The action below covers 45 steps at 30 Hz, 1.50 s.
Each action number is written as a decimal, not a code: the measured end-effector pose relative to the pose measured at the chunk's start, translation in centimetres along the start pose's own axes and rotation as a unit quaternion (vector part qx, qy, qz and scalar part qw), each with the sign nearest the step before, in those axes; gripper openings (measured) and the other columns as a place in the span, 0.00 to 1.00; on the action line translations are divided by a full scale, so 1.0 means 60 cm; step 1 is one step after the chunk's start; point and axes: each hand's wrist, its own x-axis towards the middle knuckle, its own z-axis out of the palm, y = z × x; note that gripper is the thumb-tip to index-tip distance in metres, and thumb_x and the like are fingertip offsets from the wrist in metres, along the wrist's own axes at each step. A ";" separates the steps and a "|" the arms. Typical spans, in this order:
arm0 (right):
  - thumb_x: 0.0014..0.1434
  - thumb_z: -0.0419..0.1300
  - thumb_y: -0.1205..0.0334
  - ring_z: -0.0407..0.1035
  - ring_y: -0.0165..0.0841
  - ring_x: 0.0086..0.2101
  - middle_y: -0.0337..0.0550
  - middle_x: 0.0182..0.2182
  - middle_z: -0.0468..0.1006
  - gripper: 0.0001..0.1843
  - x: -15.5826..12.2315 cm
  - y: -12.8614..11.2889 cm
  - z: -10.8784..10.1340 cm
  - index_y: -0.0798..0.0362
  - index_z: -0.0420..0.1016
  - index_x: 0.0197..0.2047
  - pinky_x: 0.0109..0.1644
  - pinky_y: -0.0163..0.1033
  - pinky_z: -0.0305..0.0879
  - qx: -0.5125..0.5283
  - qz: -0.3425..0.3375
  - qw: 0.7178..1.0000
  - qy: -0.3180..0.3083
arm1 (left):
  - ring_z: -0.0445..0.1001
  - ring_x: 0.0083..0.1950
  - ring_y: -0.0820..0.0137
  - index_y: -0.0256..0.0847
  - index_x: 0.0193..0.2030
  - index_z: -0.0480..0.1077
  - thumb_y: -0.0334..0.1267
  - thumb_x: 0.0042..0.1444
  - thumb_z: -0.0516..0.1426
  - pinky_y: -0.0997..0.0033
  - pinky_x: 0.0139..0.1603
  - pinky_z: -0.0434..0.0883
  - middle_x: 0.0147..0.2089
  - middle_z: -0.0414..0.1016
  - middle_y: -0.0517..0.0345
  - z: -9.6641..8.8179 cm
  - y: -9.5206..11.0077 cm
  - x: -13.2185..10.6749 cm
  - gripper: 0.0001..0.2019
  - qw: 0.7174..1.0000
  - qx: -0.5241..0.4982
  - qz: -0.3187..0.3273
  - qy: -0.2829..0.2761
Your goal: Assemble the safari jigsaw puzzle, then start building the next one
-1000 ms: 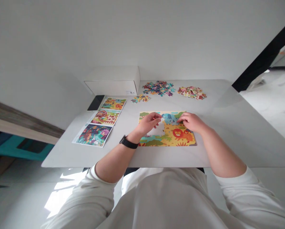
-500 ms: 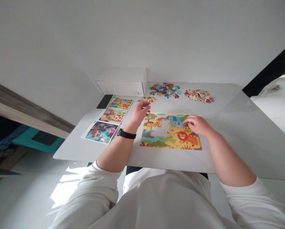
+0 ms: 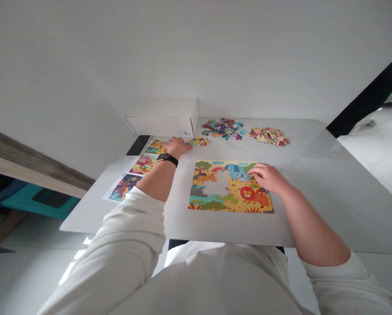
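A partly assembled jigsaw puzzle [image 3: 224, 202] with jungle animals lies flat on the white table [image 3: 215, 225]. Left of its middle is a gap where bare tabletop shows. My right hand [image 3: 268, 177] rests at the puzzle's upper right edge, its loosely bent fingers on the picture near the blue elephants. Farther back, my left hand [image 3: 179, 146] reaches forward, fingers stretched to the left edge of a small pile of yellow puzzle pieces [image 3: 201, 141]. It partly covers the top picture of a printed reference sheet [image 3: 143, 165]. I see no piece held in either hand.
A white box [image 3: 159, 126] stands at the back against the wall, with a dark phone [image 3: 138, 145] in front of it. Behind the puzzle lie a multicoloured heap of pieces [image 3: 224, 129] and a pink-and-cream heap of pieces [image 3: 270, 136].
My left hand has moved left and away from me, from above the puzzle's upper left corner to the small yellow pile. My right hand stays at the puzzle's edge. The view has shifted slightly.
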 end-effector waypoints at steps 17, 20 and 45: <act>0.68 0.58 0.69 0.81 0.41 0.45 0.45 0.44 0.87 0.17 0.000 -0.005 -0.002 0.46 0.89 0.45 0.53 0.46 0.77 0.005 -0.006 1.000 -0.008 | 0.79 0.48 0.58 0.43 0.41 0.72 0.36 0.52 0.70 0.61 0.51 0.70 0.42 0.81 0.52 -0.024 -0.036 -0.006 0.13 0.992 -0.117 -0.001 0.040; 0.68 0.58 0.69 0.81 0.41 0.45 0.46 0.43 0.87 0.17 0.001 -0.006 -0.001 0.46 0.89 0.45 0.52 0.46 0.77 0.006 -0.007 1.000 -0.007 | 0.80 0.48 0.59 0.44 0.40 0.73 0.34 0.51 0.67 0.62 0.49 0.71 0.40 0.81 0.54 -0.041 -0.049 -0.022 0.11 0.978 -0.195 -0.019 0.074; 0.69 0.59 0.65 0.81 0.40 0.40 0.45 0.43 0.88 0.15 0.002 -0.009 0.007 0.46 0.89 0.46 0.47 0.46 0.76 0.031 0.021 0.999 0.005 | 0.79 0.31 0.74 0.39 0.39 0.74 0.33 0.53 0.70 0.73 0.38 0.78 0.35 0.82 0.59 0.006 0.069 -0.235 0.11 0.636 -0.743 -0.051 -0.202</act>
